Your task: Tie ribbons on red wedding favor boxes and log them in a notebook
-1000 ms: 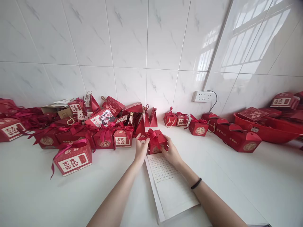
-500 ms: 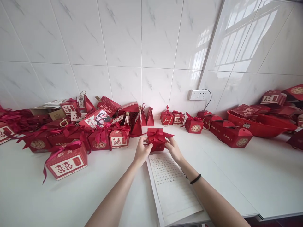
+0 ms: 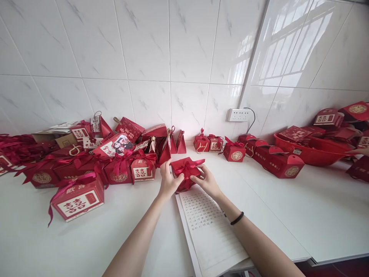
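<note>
Between my two hands is a small red gift box (image 3: 184,165) with a red ribbon bow on its top. My left hand (image 3: 170,179) grips its left side, thumb on the front near the bow. On the other side my right hand (image 3: 206,181) holds it, with the thumb by the bow's knot and the fingers curled at the edge. The box is tilted and turned a little, just beyond the top of a notebook (image 3: 213,238) with handwritten lines. The box's underside and back are hidden.
Left stand several red gift boxes with ribbons, one box (image 3: 77,198) nearest. Along the wall are small boxes (image 3: 235,151), a long row of boxes (image 3: 273,161) and a power strip (image 3: 238,115). At right are a red basin (image 3: 314,154) and another person's hand (image 3: 361,151).
The gift box has moved slightly left and turned, and both my thumbs are now closer together by the bow. Another person's hand has come in at the right edge.
</note>
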A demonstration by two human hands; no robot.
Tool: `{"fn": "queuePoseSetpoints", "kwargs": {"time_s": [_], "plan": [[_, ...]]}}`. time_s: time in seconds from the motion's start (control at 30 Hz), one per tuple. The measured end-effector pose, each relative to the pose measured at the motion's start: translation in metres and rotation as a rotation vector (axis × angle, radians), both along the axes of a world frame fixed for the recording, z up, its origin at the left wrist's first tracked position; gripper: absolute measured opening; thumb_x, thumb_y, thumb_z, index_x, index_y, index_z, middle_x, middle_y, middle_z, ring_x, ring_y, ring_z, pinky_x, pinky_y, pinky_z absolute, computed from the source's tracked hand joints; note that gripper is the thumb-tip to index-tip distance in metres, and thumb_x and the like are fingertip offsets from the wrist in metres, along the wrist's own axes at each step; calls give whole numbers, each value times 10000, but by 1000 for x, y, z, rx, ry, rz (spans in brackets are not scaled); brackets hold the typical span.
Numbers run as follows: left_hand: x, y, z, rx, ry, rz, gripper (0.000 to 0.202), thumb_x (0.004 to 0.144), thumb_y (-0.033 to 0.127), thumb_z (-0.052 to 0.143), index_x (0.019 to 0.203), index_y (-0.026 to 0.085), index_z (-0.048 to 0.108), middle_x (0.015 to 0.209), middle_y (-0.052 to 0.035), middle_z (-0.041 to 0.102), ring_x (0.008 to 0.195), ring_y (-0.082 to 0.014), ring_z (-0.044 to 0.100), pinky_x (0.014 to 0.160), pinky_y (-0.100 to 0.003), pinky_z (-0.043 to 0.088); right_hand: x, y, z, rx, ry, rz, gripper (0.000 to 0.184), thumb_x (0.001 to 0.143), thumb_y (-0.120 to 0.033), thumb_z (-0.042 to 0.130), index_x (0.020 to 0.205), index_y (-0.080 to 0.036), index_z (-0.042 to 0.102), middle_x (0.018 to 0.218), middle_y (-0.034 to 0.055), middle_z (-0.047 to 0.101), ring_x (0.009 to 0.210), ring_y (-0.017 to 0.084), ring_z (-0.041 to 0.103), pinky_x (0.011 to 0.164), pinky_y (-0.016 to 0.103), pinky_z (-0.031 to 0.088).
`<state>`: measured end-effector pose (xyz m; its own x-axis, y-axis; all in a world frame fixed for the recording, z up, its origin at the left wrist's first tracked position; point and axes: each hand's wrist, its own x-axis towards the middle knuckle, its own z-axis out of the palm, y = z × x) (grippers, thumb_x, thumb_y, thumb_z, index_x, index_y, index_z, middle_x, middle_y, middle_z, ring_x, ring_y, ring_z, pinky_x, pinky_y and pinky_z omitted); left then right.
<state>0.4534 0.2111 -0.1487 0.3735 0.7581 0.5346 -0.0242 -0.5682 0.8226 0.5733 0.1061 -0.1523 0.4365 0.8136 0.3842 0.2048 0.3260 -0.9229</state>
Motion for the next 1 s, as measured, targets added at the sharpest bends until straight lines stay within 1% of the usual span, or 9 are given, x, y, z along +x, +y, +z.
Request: {"fn": "queuePoseSetpoints", "kwargs": {"time_s": [0.07, 0.17, 0.3, 0.4, 0.5, 0.6, 0.7, 0.87, 1.0], "plan": [[-3, 5, 2, 60, 35, -36, 445, 608, 192, 626, 1048, 220, 563, 1239, -95, 410, 1198, -269, 404, 968, -410, 379, -5, 0, 0, -5, -56, 35, 355, 716, -290, 640, 1014, -217, 461, 1055, 49, 590, 992, 202, 580, 836, 360, 491], [-7, 11, 5, 85, 64, -127, 223, 673, 243, 600, 892, 204, 613, 1152, -77, 481, 1116, -239, 487, 989, -395, 371, -11, -2, 0, -24, -157, 61, 410, 733, -235, 591, 1109, -235, 428, 1193, 65, 521, 1044, 197, 553, 863, 375, 474], [-8, 9, 5, 201, 74, -93, 159, 702, 243, 582, 848, 183, 600, 1051, -74, 512, 1044, -221, 522, 969, -395, 393, -10, -7, 4, -44, -125, 73, 400, 794, -344, 538, 1146, -218, 395, 1297, 103, 431, 1136, 206, 496, 917, 387, 442], [-6, 2, 4, 389, 97, -53, 186, 697, 203, 576, 882, 186, 590, 1058, -74, 489, 1038, -222, 513, 953, -398, 404, -7, -15, 11, -143, -144, -125, 385, 819, -490, 472, 1036, -176, 425, 1196, 137, 497, 1048, 224, 544, 832, 381, 481], [-7, -2, 3, 497, 124, -34, 194, 698, 193, 575, 892, 189, 580, 1083, -80, 461, 1073, -236, 484, 954, -404, 404, -6, -22, 20, -271, -328, -326, 360, 823, -526, 447, 825, -168, 483, 904, 99, 616, 839, 214, 601, 715, 343, 487], [-10, 1, 3, 515, 156, -42, 182, 700, 185, 569, 882, 191, 573, 1094, -78, 461, 1076, -238, 476, 945, -399, 413, -6, -27, 26, -521, -358, -164, 380, 848, -509, 424, 730, -161, 525, 660, 52, 634, 597, 166, 605, 558, 271, 460], [-12, 4, 4, 502, 170, -52, 168, 707, 197, 563, 874, 186, 572, 1100, -79, 467, 1078, -244, 471, 950, -411, 404, -3, -28, 28, -648, -319, -6, 399, 848, -495, 449, 699, -142, 559, 647, 66, 648, 535, 144, 601, 437, 212, 408], [-14, 2, 7, 474, 159, -208, 163, 703, 206, 569, 864, 181, 572, 1137, -78, 464, 1117, -239, 462, 990, -400, 378, 9, -24, 29, -432, -134, -242, 351, 814, -456, 521, 947, -136, 576, 829, 97, 646, 750, 183, 622, 421, 195, 438], [-14, -3, 11, 469, 200, -276, 161, 710, 221, 581, 866, 183, 568, 1163, -83, 449, 1135, -244, 458, 1004, -406, 367, 13, -19, 26, -222, 108, -139, 415, 728, -527, 594, 895, -146, 599, 882, 82, 632, 795, 172, 601, 515, 204, 468]]}}
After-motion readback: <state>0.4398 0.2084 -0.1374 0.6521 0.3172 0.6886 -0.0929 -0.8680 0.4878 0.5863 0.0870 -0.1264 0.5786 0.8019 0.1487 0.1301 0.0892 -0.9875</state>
